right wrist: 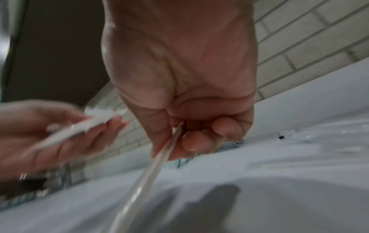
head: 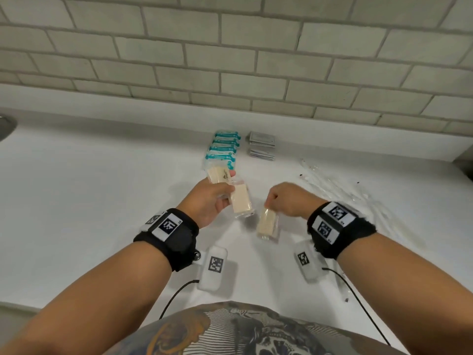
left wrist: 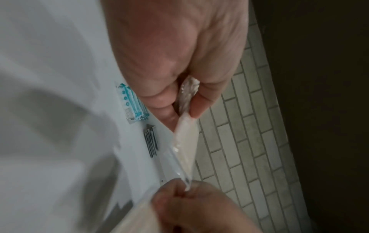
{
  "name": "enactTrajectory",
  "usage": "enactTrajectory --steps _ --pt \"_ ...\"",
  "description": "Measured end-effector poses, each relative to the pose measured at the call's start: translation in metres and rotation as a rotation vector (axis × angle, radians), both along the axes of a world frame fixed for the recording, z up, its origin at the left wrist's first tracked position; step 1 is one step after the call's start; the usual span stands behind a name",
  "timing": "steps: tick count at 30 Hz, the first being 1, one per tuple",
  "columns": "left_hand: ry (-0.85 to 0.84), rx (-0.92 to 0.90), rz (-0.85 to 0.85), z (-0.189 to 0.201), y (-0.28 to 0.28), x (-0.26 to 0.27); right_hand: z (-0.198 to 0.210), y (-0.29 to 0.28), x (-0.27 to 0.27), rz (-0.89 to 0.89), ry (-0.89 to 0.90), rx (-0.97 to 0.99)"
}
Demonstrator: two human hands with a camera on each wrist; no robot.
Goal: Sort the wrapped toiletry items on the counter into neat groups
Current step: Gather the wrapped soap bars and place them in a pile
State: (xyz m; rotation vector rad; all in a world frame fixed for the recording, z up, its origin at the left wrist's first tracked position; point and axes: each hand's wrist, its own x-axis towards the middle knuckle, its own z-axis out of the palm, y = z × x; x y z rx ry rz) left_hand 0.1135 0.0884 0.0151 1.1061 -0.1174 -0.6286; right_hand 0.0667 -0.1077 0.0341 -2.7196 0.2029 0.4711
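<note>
A white counter under a grey tiled wall, seen from above your own forearms.

Your left hand is turned palm-up, with the fingers curled round 2 cream bars in clear wrap. One lies across the fingers toward you. The other pokes out past the fingertips toward the wall.

Your right hand is closed in a pinch, thumb against forefinger on the top seam of a 3rd bar, with the other fingers tucked in. That bar hangs down just above the counter, near the left hand's pair but apart from it.

2 groups already sit at the back near the wall. One is a row of teal packets, overlapped like shingles. Just to its right is a stack of grey sachets. The far bar in your left hand reaches the nearest teal packet's edge, but whether they touch cannot be told. Crumpled clear film lies off to the right.

The step in hand looks like gathering the cream bars into a group of their own. The next move likely calls for joining the hanging bar to the pair, then setting all 3 down squared up on bare counter beside the existing rows. The seam pinch is thin and the wrap looks slippery, so lower the bar rather than drop it.
</note>
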Motion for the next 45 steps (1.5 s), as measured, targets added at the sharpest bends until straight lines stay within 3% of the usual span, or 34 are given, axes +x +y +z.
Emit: enactTrajectory --steps 2,4,6,8,11,20,28,31,33,35,38,41,45 --pt "-0.011 0.055 0.046 -0.004 0.000 -0.001 -0.018 0.008 0.000 0.084 0.109 -0.138" --pt "-0.011 0.081 0.077 -0.006 0.001 0.000 -0.025 0.010 0.002 0.071 0.074 -0.173" --pt "-0.013 0.084 0.097 -0.007 0.003 0.003 -0.018 0.008 0.005 -0.064 -0.048 -0.002" --pt "-0.021 0.083 0.106 -0.007 0.004 0.005 -0.003 0.010 0.007 -0.169 -0.157 0.315" --pt "-0.043 0.053 0.079 -0.007 0.002 0.005 0.018 0.023 0.003 -0.175 -0.160 0.597" --pt "-0.092 0.045 -0.009 0.006 0.001 0.006 0.025 0.021 0.009 -0.229 -0.373 0.693" --pt "-0.330 0.333 -0.041 0.013 -0.006 0.007 0.028 0.018 0.009 -0.154 -0.361 0.689" --pt "-0.364 0.371 -0.086 0.015 -0.007 0.007 0.030 0.015 0.012 -0.132 -0.335 0.628" --pt "-0.323 0.338 -0.098 0.013 -0.006 0.006 0.030 0.008 0.016 -0.143 -0.357 0.425" --pt "-0.220 0.271 -0.086 0.011 -0.004 0.006 0.029 -0.003 0.020 -0.201 -0.382 0.220" --pt "-0.040 0.116 -0.089 0.005 0.002 0.007 0.024 -0.013 0.018 -0.244 -0.270 0.225" --pt "0.044 0.001 -0.110 0.001 0.008 0.006 0.009 -0.004 0.012 -0.081 -0.032 0.046" --pt "0.037 0.012 -0.146 -0.007 0.006 -0.006 -0.023 0.004 -0.003 0.106 0.073 -0.242"
